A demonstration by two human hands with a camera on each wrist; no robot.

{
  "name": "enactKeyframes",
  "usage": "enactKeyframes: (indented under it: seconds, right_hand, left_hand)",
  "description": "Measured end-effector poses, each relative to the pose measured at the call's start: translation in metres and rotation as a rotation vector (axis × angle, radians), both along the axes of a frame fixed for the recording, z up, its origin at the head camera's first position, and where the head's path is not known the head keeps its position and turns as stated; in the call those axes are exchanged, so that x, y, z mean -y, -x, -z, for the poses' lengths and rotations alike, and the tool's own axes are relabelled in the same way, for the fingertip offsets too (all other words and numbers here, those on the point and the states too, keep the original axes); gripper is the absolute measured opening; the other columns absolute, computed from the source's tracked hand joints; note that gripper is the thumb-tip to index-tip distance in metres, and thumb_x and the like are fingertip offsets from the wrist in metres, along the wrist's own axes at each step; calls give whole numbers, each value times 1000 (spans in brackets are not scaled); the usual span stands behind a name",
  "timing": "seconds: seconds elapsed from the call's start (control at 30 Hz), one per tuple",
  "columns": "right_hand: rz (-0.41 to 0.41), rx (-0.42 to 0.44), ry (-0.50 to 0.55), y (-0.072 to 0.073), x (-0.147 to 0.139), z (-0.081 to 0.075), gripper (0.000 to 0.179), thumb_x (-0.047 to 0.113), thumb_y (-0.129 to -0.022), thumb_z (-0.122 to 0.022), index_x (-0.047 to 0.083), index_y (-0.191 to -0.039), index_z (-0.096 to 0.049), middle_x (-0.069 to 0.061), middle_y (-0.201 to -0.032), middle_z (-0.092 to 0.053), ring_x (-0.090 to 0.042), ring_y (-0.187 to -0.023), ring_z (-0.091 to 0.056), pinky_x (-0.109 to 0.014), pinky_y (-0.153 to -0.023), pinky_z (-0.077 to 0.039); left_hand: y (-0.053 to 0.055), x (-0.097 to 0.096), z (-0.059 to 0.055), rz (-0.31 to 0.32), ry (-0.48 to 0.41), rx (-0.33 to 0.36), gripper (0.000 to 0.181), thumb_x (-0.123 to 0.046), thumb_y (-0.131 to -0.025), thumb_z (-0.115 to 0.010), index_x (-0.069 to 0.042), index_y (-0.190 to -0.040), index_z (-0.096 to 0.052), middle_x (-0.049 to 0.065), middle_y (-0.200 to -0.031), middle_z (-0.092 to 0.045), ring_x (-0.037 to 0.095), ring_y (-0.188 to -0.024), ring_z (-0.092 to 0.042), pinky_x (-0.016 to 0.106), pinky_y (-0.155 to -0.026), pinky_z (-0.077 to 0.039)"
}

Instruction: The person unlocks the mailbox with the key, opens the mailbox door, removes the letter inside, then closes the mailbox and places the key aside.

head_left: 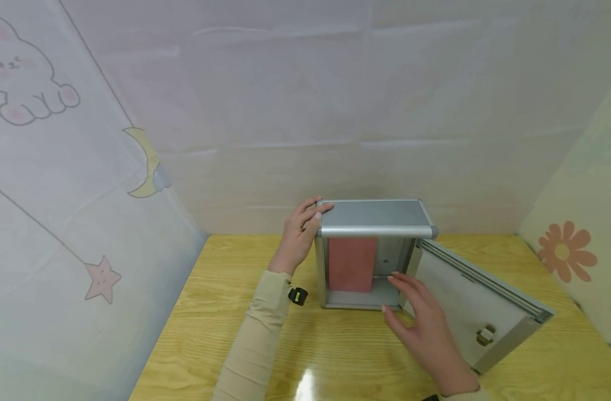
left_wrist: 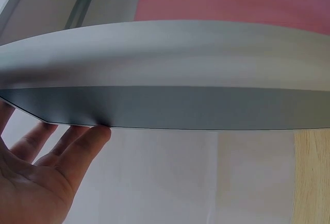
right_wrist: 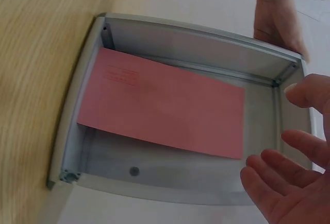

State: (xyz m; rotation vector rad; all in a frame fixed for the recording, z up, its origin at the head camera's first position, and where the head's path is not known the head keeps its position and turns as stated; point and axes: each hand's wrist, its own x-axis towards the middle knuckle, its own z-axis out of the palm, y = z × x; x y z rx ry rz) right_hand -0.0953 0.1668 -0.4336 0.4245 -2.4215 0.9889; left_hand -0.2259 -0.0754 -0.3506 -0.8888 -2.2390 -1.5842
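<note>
1. The envelope (head_left: 352, 264) is standing inside the box (head_left: 375, 213), nearer its left wall.
2. The left hand (head_left: 297, 236) is resting on the box's upper left corner, fingers spread and pinching nothing.
3. The right hand (head_left: 423, 320) is hovering before the box's opening, thumb and fingers spread apart and holding nothing.
4. The door (head_left: 450, 295) is hanging open at the box's right, jutting over the surface (head_left: 225, 312).
5. Possible trouble: a brushing fingertip could be toppling the envelope, as neither hand is steadying it; a knock against the nearby door could be twisting the box.
</note>
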Motion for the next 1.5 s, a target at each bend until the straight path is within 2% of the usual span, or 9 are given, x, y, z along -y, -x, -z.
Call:
enactKeyframes:
  seconds: [0.1,0.17,0.4,0.83,1.03,1.5]
  right_hand:
    - [-8,36,3,6,3,9,58,10,-78,-78,6,-132,-54,-9,-136,-48,-32,-122,-47,-47,-96,-41]
    - [-15,53,11,9,6,16,59,10,-79,-77,4,-132,-52,-13,-135,-48,-34,-122,-46,-54,-91,-42]
    - [-9,98,11,20,17,34,62,9,-81,-75,-1,-135,-46,-18,-133,-47,-33,-119,-48,-49,-91,-44]
    - [47,109,20,38,23,46,60,7,-81,-73,-6,-133,-44,-25,-129,-46,-37,-114,-48,-53,-88,-44]
    - [44,123,19,46,24,56,63,7,-82,-73,-9,-133,-42,-27,-129,-45,-40,-115,-46,-54,-89,-42]
    - [41,134,6,67,25,65,66,10,-82,-71,-12,-135,-38,-31,-130,-44,-44,-118,-44,-56,-93,-39]
  left_hand:
    - [0,0,0,2,2,-5,34,-4,-100,-42,1,-130,-58,19,-143,-40,38,-132,-36,52,-96,-41]
    - [0,0,0,4,4,-8,35,-4,-100,-42,1,-130,-58,19,-143,-40,38,-132,-36,52,-95,-41]
    - [0,0,0,-4,10,-19,34,-5,-101,-41,1,-130,-58,19,-143,-40,39,-132,-36,53,-96,-40]
    - [0,-1,3,-5,-4,-18,34,-5,-100,-42,0,-130,-59,19,-143,-41,38,-131,-37,51,-98,-39]
    - [0,-1,1,-4,-7,-14,34,-3,-100,-42,1,-129,-59,20,-143,-40,39,-132,-36,53,-97,-40]
    - [-2,-1,0,1,-9,4,34,-2,-100,-42,1,-130,-59,19,-143,-40,39,-132,-36,53,-96,-40]
